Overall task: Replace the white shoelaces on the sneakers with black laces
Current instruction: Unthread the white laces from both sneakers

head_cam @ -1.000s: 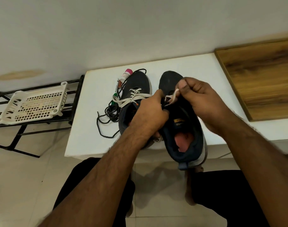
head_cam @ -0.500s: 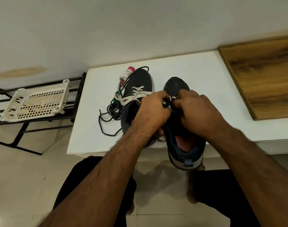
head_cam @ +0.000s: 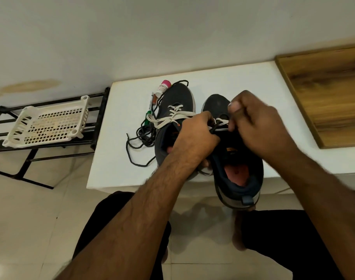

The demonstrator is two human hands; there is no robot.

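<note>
Two dark sneakers lie on a white table (head_cam: pixel 120 158). The left sneaker (head_cam: pixel 178 98) still carries a tied white lace (head_cam: pixel 172 118). The right sneaker (head_cam: pixel 237 170) hangs with its heel over the table's front edge, its pink insole showing. My left hand (head_cam: pixel 194 134) grips this sneaker at the tongue and eyelets. My right hand (head_cam: pixel 255 122) pinches its white lace (head_cam: pixel 221 123) near the top eyelets. A dark lace end pokes out between my two hands. A loose black lace (head_cam: pixel 140 138) lies tangled left of the left sneaker.
A small bottle with a pink cap (head_cam: pixel 162 87) and a pen (head_cam: pixel 151 104) lie behind the black lace. A white perforated basket (head_cam: pixel 47 126) sits on a black metal rack at the left. A wooden board (head_cam: pixel 326 93) covers the table's right part. My knees are below.
My right hand has lifted and pulled back to the right, drawing the white lace up from the eyelets. The left hand keeps its grip on the sneaker.
</note>
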